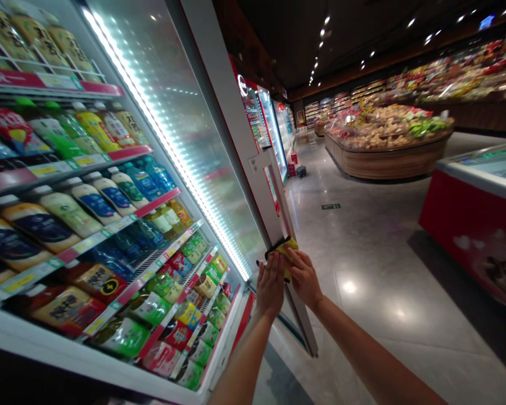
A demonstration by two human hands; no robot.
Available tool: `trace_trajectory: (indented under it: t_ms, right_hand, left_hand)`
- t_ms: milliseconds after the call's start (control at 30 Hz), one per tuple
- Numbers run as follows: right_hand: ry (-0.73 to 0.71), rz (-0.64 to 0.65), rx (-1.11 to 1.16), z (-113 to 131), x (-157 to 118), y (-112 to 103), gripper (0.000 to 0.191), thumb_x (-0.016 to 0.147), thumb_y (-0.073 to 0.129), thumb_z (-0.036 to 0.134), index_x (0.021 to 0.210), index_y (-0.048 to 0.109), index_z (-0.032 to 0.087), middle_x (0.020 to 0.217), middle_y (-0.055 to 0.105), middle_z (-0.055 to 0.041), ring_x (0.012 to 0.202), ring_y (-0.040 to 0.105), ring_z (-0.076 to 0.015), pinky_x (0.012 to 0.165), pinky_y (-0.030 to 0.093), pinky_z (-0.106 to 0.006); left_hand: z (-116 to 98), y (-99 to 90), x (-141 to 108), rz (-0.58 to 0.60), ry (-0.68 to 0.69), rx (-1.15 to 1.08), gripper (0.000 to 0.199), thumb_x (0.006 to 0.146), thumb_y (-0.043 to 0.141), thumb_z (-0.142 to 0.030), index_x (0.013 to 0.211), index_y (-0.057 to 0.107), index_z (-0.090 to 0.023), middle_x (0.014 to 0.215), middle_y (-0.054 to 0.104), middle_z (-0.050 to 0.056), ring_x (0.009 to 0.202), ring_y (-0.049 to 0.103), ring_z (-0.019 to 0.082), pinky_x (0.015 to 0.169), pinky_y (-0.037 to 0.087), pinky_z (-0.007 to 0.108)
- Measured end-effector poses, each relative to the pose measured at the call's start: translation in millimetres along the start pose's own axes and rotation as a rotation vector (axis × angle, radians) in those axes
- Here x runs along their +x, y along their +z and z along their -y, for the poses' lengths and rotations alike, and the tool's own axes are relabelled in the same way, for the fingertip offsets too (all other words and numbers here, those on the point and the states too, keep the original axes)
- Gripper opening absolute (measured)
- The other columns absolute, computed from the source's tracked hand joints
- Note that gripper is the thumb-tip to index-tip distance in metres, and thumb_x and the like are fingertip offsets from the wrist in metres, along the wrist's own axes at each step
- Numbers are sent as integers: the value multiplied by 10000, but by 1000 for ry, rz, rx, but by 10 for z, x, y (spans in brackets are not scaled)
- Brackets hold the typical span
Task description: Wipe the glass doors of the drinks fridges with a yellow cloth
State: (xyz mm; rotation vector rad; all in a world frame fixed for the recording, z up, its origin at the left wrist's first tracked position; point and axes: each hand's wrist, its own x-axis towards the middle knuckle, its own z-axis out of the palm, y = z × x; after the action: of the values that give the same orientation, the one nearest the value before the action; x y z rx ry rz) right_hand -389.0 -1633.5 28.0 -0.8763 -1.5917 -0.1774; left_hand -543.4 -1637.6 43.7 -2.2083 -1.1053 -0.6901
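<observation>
A yellow cloth with a dark edge (292, 245) is folded against the upright edge of the open glass door (259, 208), just below its long handle (280, 191). My left hand (271, 284) presses the cloth onto the inner side of the door frame, its fingers close together and pointing up. From the other side, my right hand (304, 277) grips the same cloth with bent fingers. Part of the cloth is hidden beneath both hands. The hands are almost touching, one on each side of the frame.
A lit drinks fridge (135, 216) with shelves of bottles stands open on the left. To the right are a red chest freezer (468, 225) and a wood-sided produce stand (383, 160). More fridges (274, 129) line the aisle over a shiny floor (354, 247).
</observation>
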Motion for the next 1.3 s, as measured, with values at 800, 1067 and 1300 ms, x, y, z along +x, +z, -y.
trace_trajectory:
  t_ms: [800,1067,1300]
  right_hand:
    - [440,-133,18,-120,-1172,601,700,824,466,-4,1442,602,294,1459,625,-94,1325,613,-246,1089,538,-463]
    - [326,-140,-12,-315,-1335,662,504,988,505,191,1479,560,291,1492,592,-118,1361,576,-273,1095,528,-509]
    - [232,-158,-103,-428,-1518,682,447,1043,445,284,1473,567,289,1442,631,-130,1309,599,-284,981,598,-492]
  left_hand:
    - [140,514,-477,21,409,-124,724,928,400,-12,1622,254,-156,1491,600,91,1396,545,165,1257,345,405]
    - [96,772,-631,-16,348,-102,666,929,374,-6,1580,368,-150,1501,589,83,1410,532,178,1270,314,420]
    - [65,964,-774,-126,402,-66,573,968,341,-20,1500,500,-162,1427,657,42,1342,590,146,1283,269,374]
